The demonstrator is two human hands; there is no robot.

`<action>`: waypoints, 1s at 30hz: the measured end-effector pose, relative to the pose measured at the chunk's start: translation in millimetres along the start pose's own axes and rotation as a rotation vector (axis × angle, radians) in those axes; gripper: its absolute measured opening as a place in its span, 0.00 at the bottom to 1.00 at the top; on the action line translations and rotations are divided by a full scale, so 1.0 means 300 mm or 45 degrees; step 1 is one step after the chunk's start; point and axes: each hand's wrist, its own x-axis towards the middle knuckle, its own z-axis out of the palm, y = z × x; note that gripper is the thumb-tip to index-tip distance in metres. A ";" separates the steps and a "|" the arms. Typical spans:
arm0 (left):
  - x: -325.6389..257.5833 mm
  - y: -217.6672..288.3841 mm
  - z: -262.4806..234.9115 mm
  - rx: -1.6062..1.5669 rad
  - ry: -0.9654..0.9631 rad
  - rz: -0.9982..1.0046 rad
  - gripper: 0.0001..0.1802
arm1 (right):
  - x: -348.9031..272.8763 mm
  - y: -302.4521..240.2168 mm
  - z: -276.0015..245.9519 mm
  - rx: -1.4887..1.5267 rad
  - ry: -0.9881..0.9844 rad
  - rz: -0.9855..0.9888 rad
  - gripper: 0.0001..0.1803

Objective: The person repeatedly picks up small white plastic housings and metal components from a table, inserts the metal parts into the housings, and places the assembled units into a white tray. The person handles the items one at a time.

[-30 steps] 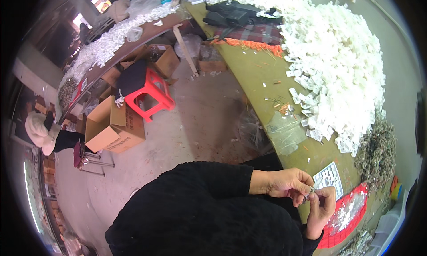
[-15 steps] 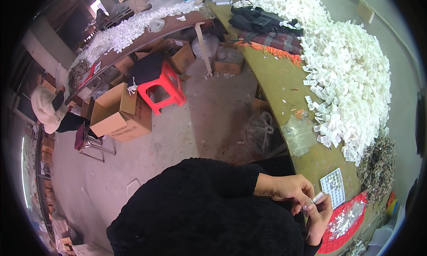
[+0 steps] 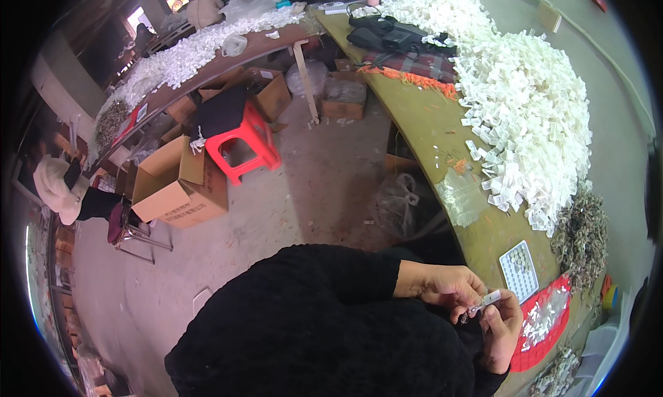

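Observation:
Both my hands meet over the near right side of the olive table. Between the fingers and thumb of my right hand [image 3: 505,328] is a small white plastic piece [image 3: 491,297]. My left hand [image 3: 452,286] is closed against its other end, fingertips pinched on a small dark part [image 3: 467,317] whose kind I cannot make out. Just beyond them lies a white tray [image 3: 529,289] with small round pieces in some of its hollows. A red round mat or shallow tray [image 3: 533,356] with loose white bits on it sits beside my right hand.
A large heap of clear-white plastic pieces [image 3: 532,114] covers the table's right side, with a pile of dark small parts [image 3: 580,241] next to it. A red stool [image 3: 245,148] and an open carton [image 3: 190,197] stand on the floor. Another person [image 3: 62,190] is at far left.
The view has shifted slightly. My right hand has turned the white piece, which now shows more of its face, and a small dark part has come into sight below my left fingertips.

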 end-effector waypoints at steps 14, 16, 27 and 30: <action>-0.125 0.013 0.057 0.336 -0.076 -0.146 0.07 | -0.136 0.029 0.170 -1.122 0.314 -0.797 0.12; -0.149 0.024 0.065 0.418 -0.082 -0.167 0.07 | -0.147 0.025 0.186 -0.887 0.289 -0.783 0.10; -0.146 -0.050 0.055 0.217 0.153 0.078 0.13 | -0.175 0.143 0.197 -1.272 0.311 -1.144 0.21; -0.131 -0.074 0.046 0.082 0.039 0.164 0.12 | -0.180 0.166 0.206 -1.350 0.381 -1.080 0.19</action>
